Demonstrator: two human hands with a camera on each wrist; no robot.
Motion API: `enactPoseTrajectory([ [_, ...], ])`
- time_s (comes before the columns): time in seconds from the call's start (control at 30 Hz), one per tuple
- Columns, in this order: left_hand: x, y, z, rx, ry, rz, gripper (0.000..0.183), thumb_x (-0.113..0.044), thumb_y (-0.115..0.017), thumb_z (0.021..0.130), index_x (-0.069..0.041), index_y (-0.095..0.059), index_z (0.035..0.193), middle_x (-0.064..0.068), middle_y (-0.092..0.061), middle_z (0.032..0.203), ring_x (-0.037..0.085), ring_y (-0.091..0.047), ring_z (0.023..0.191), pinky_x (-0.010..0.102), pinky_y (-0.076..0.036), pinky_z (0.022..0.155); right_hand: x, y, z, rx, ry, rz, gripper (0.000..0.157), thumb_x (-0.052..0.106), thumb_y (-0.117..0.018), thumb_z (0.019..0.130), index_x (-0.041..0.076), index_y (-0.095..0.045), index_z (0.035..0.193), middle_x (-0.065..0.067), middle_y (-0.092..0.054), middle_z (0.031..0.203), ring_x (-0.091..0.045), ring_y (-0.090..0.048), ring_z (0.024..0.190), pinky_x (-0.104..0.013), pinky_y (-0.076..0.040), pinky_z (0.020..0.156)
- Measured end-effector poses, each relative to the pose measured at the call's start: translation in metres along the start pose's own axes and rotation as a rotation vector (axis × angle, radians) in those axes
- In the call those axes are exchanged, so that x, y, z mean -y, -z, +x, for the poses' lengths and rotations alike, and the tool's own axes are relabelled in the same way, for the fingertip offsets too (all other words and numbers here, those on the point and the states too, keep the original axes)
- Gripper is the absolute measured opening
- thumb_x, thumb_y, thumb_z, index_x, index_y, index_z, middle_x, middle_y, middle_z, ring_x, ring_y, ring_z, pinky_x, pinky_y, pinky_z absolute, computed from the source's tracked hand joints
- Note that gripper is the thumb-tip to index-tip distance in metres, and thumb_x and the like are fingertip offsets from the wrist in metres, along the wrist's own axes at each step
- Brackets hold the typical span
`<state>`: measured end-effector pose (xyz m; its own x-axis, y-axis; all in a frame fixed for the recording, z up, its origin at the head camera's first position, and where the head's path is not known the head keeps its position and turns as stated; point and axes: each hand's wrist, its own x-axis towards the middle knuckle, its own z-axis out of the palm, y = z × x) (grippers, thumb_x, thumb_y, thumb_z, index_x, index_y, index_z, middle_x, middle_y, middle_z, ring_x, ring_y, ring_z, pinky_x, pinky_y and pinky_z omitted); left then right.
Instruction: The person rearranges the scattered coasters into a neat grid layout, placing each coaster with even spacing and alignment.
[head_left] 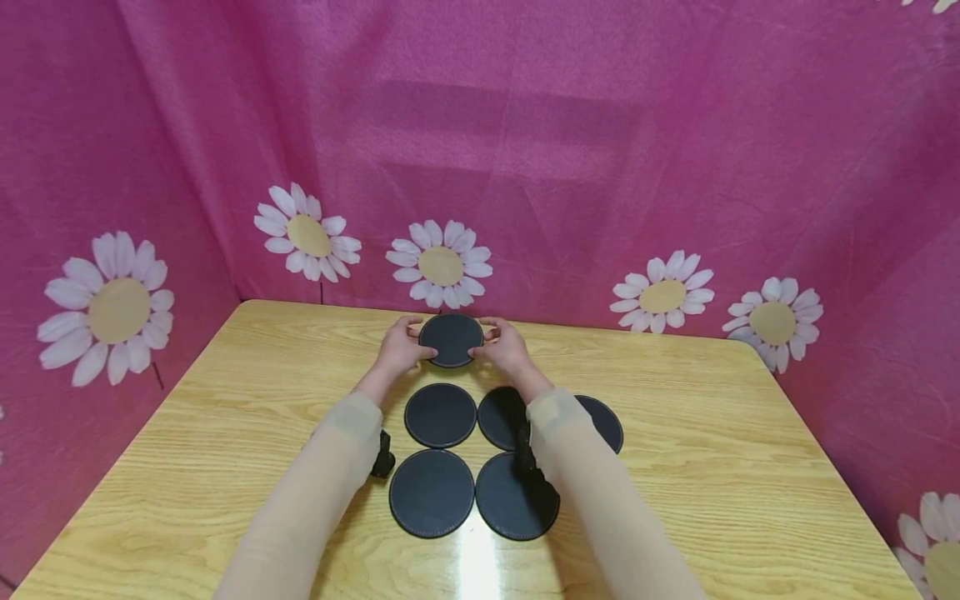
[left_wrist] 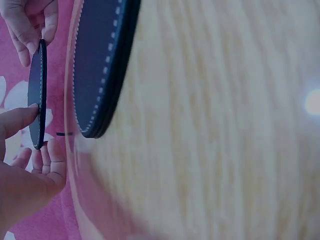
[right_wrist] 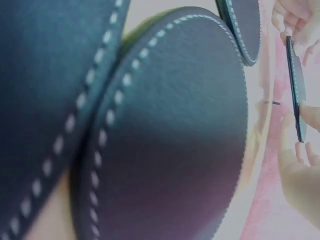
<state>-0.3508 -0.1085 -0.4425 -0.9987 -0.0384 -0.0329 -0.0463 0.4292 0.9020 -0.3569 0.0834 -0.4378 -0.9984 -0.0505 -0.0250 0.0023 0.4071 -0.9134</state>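
Observation:
At the far side of the table, both hands hold one round black coaster (head_left: pixel 451 340) with a light stitched rim. My left hand (head_left: pixel 397 348) pinches its left edge, thumb on the upper face. On the opposite edge, my right hand (head_left: pixel 508 346) grips it the same way. Both wrist views show this held coaster (left_wrist: pixel 38 95) edge-on against the pink cloth. Nearer me lie matching coasters: a left one (head_left: pixel 440 415), a middle one (head_left: pixel 495 414) partly behind the right arm, and a right one (head_left: pixel 606 423) also partly hidden by that arm.
In front lie two more coasters, the front left one (head_left: pixel 431 493) and the front right one (head_left: pixel 513 504), their rims close together. Pink cloth (head_left: pixel 525 167) with daisies hangs behind the wooden table (head_left: pixel 712 467). A black device (head_left: pixel 382 456) sits at the left forearm.

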Motion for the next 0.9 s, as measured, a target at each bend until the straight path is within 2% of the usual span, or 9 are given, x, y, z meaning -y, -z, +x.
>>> enactPoseTrajectory([
  [0.13, -0.005, 0.001, -0.003, -0.002, -0.006, 0.003, 0.068, -0.004, -0.074, 0.077, -0.003, -0.043, 0.138, 0.021, -0.050, 0.119, 0.031, -0.049, 0.108, 0.038, -0.049, 0.082, 0.006, 0.005, -0.002, 0.013, 0.016, -0.049, 0.063, 0.000, -0.077, 0.073, 0.008, -0.053, 0.130, -0.008, -0.050, 0.095, -0.019, -0.049, 0.082, -0.022, -0.046, 0.064],
  [0.27, -0.012, 0.004, -0.006, -0.016, -0.006, 0.004, 0.065, -0.006, -0.074, 0.077, -0.003, -0.046, 0.136, 0.021, -0.050, 0.119, 0.032, -0.049, 0.109, 0.040, -0.046, 0.088, 0.012, 0.009, -0.006, 0.040, 0.016, -0.022, 0.063, -0.003, -0.076, 0.073, 0.007, -0.052, 0.131, -0.008, -0.048, 0.094, -0.017, -0.052, 0.075, -0.035, -0.056, 0.075],
  [0.37, -0.017, 0.005, -0.009, -0.024, 0.001, 0.003, 0.063, -0.006, -0.074, 0.077, -0.003, -0.048, 0.134, 0.021, -0.051, 0.118, 0.032, -0.049, 0.107, 0.038, -0.047, 0.085, 0.016, 0.011, -0.009, 0.068, 0.004, 0.031, 0.064, -0.006, -0.075, 0.073, 0.005, -0.051, 0.131, -0.009, -0.045, 0.093, -0.015, -0.053, 0.071, -0.044, -0.055, 0.081],
  [0.47, -0.021, 0.007, -0.013, -0.027, 0.019, -0.016, 0.060, -0.005, -0.074, 0.077, -0.005, -0.051, 0.132, 0.019, -0.051, 0.115, 0.028, -0.049, 0.100, 0.034, -0.048, 0.080, 0.019, 0.013, -0.011, 0.087, -0.008, 0.069, 0.063, -0.007, -0.074, 0.074, 0.004, -0.050, 0.130, -0.009, -0.044, 0.092, -0.014, -0.054, 0.068, -0.045, -0.054, 0.082],
  [0.53, -0.024, 0.007, -0.015, -0.017, 0.038, -0.061, 0.060, -0.002, -0.074, 0.077, -0.005, -0.051, 0.131, 0.018, -0.051, 0.113, 0.025, -0.050, 0.093, 0.035, -0.051, 0.078, 0.021, 0.015, -0.013, 0.099, -0.017, 0.095, 0.061, -0.007, -0.073, 0.075, 0.003, -0.049, 0.130, -0.009, -0.043, 0.091, -0.014, -0.055, 0.067, -0.046, -0.054, 0.082],
  [0.67, -0.030, 0.008, -0.021, 0.017, 0.078, -0.176, 0.059, 0.003, -0.072, 0.077, -0.005, -0.050, 0.131, 0.016, -0.049, 0.107, 0.020, -0.052, 0.080, 0.045, -0.053, 0.082, 0.026, 0.020, -0.018, 0.113, -0.041, 0.124, 0.059, -0.006, -0.072, 0.077, 0.003, -0.048, 0.130, -0.010, -0.043, 0.092, -0.014, -0.057, 0.066, -0.047, -0.053, 0.083],
  [0.77, -0.036, 0.008, -0.026, 0.037, 0.087, -0.203, 0.059, 0.003, -0.072, 0.077, -0.005, -0.050, 0.132, 0.015, -0.049, 0.105, 0.017, -0.054, 0.073, 0.049, -0.052, 0.084, 0.029, 0.026, -0.021, 0.119, -0.048, 0.135, 0.058, -0.006, -0.072, 0.077, 0.002, -0.048, 0.129, -0.010, -0.044, 0.093, -0.017, -0.060, 0.068, -0.047, -0.053, 0.083],
  [0.9, -0.043, 0.008, -0.031, 0.049, 0.085, -0.211, 0.058, 0.003, -0.071, 0.078, -0.005, -0.049, 0.131, 0.013, -0.048, 0.102, 0.015, -0.055, 0.070, 0.048, -0.053, 0.084, 0.032, 0.034, -0.026, 0.130, -0.039, 0.151, 0.058, -0.007, -0.071, 0.077, 0.001, -0.047, 0.129, -0.011, -0.043, 0.092, -0.019, -0.061, 0.066, -0.051, -0.052, 0.083],
])
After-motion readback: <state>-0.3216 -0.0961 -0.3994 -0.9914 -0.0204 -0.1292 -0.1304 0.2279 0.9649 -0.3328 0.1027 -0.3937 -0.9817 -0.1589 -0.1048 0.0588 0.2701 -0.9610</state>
